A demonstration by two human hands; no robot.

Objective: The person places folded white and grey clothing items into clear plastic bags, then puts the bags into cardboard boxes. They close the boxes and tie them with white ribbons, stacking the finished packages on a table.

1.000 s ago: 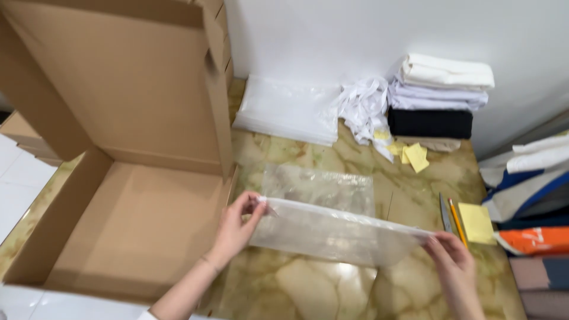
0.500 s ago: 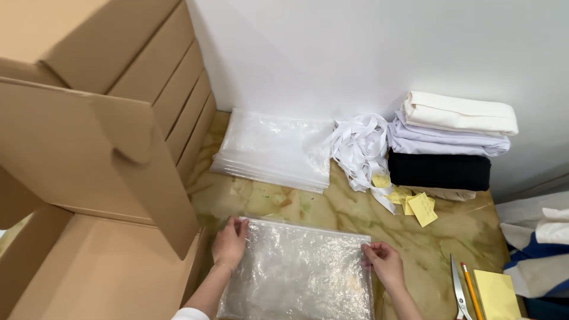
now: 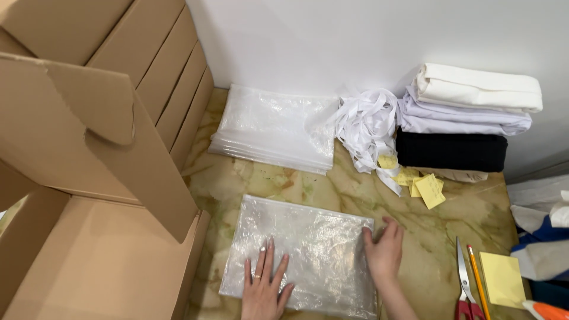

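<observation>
Head view looks down on a clear plastic bag [image 3: 305, 255] lying flat on the marbled counter [image 3: 415, 213], just right of an open cardboard box [image 3: 101, 261] whose flap stands up on the left. Both hands are on the bag, and neither is grasping it. The left hand [image 3: 265, 287] lies palm down on the near left part of the bag, fingers spread and flat, with a ring on 1 finger. The right hand [image 3: 384, 252] rests at the bag's right edge, fingers pressing the far right corner area, open rather than clenched. So the bag lies under and between the 2 hands, its far edge reaching away from them toward the wall. Beyond it, against the wall, sits a stack of more clear bags [image 3: 272, 127], well apart from the hands, with a tangle of white ribbon [image 3: 367, 124] beside it and folded cloth [image 3: 474, 112] in white, pale and black piled to the right. Yellow sticky notes [image 3: 424, 186] lie scattered near the cloth. Scissors [image 3: 463, 284], a pencil [image 3: 477, 278] and a yellow note pad [image 3: 501, 278] lie just right of the right hand.
</observation>
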